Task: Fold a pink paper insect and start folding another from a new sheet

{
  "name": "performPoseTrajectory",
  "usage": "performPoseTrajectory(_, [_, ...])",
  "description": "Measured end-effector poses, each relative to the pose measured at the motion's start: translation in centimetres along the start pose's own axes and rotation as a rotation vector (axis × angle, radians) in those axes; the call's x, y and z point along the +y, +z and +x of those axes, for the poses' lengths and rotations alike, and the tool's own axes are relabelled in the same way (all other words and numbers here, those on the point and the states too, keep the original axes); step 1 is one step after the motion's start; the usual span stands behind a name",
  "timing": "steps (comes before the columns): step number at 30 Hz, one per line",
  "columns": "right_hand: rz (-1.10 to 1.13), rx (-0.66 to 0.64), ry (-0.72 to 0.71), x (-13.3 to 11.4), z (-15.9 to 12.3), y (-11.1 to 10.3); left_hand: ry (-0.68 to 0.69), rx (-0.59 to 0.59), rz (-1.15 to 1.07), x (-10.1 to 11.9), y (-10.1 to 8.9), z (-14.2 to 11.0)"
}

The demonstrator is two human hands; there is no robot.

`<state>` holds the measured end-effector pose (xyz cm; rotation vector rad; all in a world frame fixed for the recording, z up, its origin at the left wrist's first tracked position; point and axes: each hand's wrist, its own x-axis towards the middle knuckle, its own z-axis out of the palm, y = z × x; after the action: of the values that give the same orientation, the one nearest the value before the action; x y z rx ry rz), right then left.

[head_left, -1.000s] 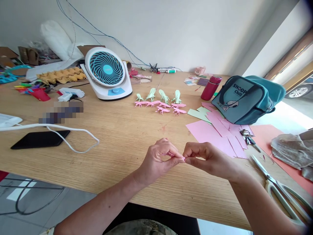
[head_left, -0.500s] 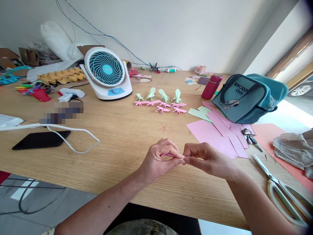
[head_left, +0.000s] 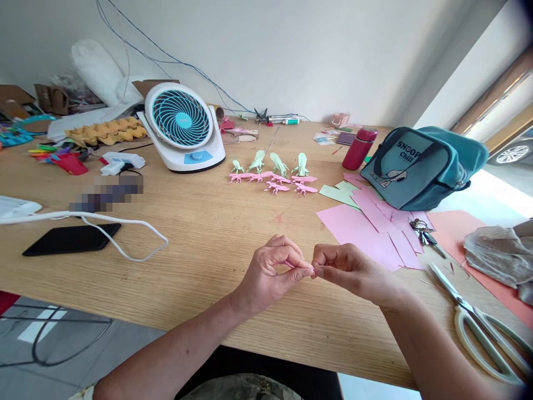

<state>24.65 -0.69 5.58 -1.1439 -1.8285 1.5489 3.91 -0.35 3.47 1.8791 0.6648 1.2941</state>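
My left hand pinches a small piece of pink folded paper between thumb and fingers, and most of the paper is hidden behind them. My right hand is closed at the other end, its thumb and index fingertips meeting on the same paper. Both hands are just above the wooden table, fingertips touching or nearly so. Beyond them stand several pink origami insects in rows, with several pale green origami insects behind.
Pink paper sheets lie to the right, near keys and large scissors. A teal bag and red bottle stand behind. On the left are a fan, a black phone-like slab and a white cable.
Both hands keep almost the same place and pinch. The fingers have shifted only slightly around the pink paper; nothing else has moved.
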Motion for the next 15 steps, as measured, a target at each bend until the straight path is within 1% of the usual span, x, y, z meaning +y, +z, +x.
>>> performPoseTrajectory(4, [0.058,0.007,0.02,-0.2,0.1,0.2,0.044,0.005,0.071,0.1,0.2,0.0])
performPoseTrajectory(8, [0.075,0.039,0.037,0.1,0.1,0.3,0.08,0.02,0.14,-0.4,0.1,0.0])
performPoseTrajectory(12, [-0.011,0.081,0.06,0.7,-0.1,0.3,0.089,-0.032,0.256,-0.8,-0.4,0.3])
performPoseTrajectory(15, [-0.108,0.143,0.053,0.8,-0.2,0.6,0.082,-0.073,0.379,-0.3,-0.7,0.5])
